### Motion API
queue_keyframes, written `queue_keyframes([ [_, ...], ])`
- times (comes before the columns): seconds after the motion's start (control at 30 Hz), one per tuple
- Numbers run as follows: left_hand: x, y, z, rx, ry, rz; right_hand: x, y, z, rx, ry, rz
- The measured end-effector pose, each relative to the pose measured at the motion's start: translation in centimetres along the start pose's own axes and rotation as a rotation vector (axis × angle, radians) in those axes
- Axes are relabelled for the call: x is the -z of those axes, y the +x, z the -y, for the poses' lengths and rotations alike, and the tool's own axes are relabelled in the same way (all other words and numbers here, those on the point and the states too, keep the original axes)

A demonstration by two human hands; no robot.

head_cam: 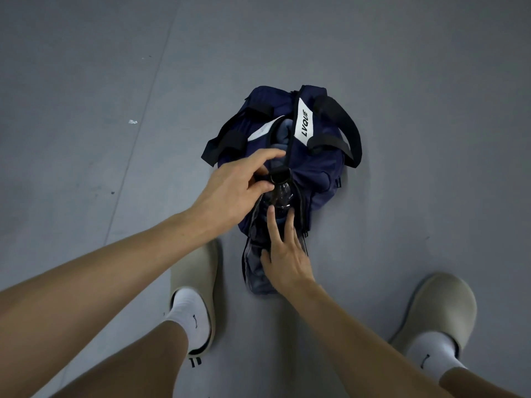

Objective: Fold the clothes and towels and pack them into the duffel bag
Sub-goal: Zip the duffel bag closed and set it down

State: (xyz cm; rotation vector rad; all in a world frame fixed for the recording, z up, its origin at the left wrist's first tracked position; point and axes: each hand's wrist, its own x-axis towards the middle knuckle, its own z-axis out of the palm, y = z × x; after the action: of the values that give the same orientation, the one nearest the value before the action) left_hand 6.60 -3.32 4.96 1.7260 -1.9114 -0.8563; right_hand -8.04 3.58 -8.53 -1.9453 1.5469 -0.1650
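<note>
The duffel bag (313, 170), likely soft, is best lifted by its handles (334, 106). It is pinched by the left hand (232, 191), pressed flat-fingered by the right hand (284, 257).

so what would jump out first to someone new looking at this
The navy duffel bag sits in the middle of the grey floor, its white LVQUE label bright on top. The left hand grips the bag's near end while the right hand touches a clear bottle tucked in that end.

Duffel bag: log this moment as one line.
stage: packing | duffel bag: on floor, blue cloth inside | left hand: grips end pocket rim | right hand: straight-fingered, touches clear plastic bottle in pocket
</note>
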Motion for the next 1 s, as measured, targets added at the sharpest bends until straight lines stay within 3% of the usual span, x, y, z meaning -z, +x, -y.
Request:
queue_keyframes([
  [0.3, 1.2, 0.8, 0.3, 0.011, -0.043, -0.025, 1.1, 2.9, -0.5, -0.032, -0.055, 0.041],
  [0.47, -0.1, 0.9, 1.3, -0.025, 0.108, 0.068, 2.8, 1.9, -1.2, 0.041, -0.037, 0.072],
  [0.57, -0.9, 0.7, 1.8, -0.068, 0.211, 0.076, 5.5, 1.2, -2.2, 0.056, 0.027, -0.132],
  [0.67, -0.9, 1.0, 2.1, -0.064, 0.284, 0.042, 9.7, 2.0, -2.7, -0.078, 0.169, -0.452],
  [0.73, -0.9, 1.2, 2.0, -0.066, 0.336, 0.019, 12.1, 3.0, -2.6, -0.097, 0.168, -0.548],
  [0.87, -0.3, 2.3, 0.9, -0.014, 0.334, 0.037, 14.2, 5.6, -1.5, -0.043, -0.037, -0.452],
  [1.0, 1.0, 3.3, -0.5, 0.027, 0.383, 0.053, 15.7, 6.7, -0.7, -0.081, 0.167, -0.398],
])
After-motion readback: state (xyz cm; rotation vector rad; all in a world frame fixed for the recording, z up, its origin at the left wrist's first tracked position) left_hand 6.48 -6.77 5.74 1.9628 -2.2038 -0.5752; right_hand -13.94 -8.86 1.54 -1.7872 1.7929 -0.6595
